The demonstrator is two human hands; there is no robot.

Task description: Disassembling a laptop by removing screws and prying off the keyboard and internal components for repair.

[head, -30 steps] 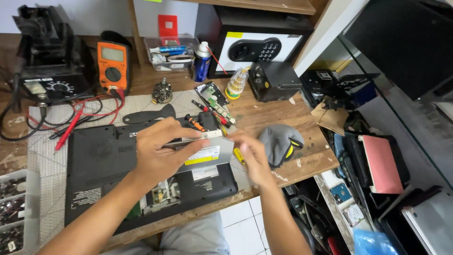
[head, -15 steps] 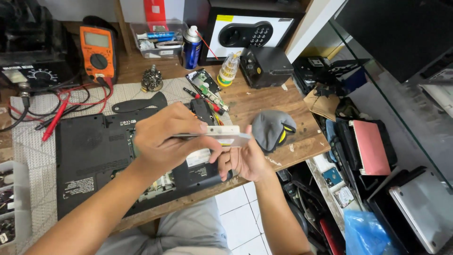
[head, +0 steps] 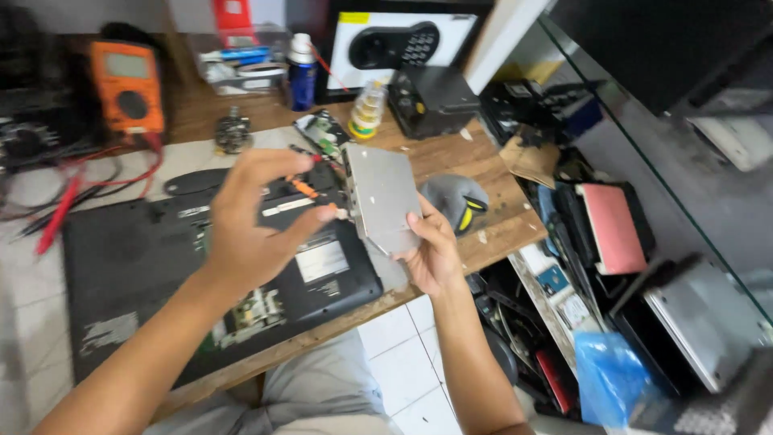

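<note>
My right hand (head: 435,254) holds a flat silver metal box (head: 384,196) from below, fingers wrapped on its edge. My left hand (head: 254,217), at nine o'clock from it, pinches its side. The box floats above the open black laptop (head: 145,266).

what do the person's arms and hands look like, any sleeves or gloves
Both arms are bare right up to the frame edge, with no sleeves in view. The left hand and right hand wear no gloves, and no rings, watch or wristband show. The fingers are bare, with short nails. Nothing is marked on either arm.
</note>
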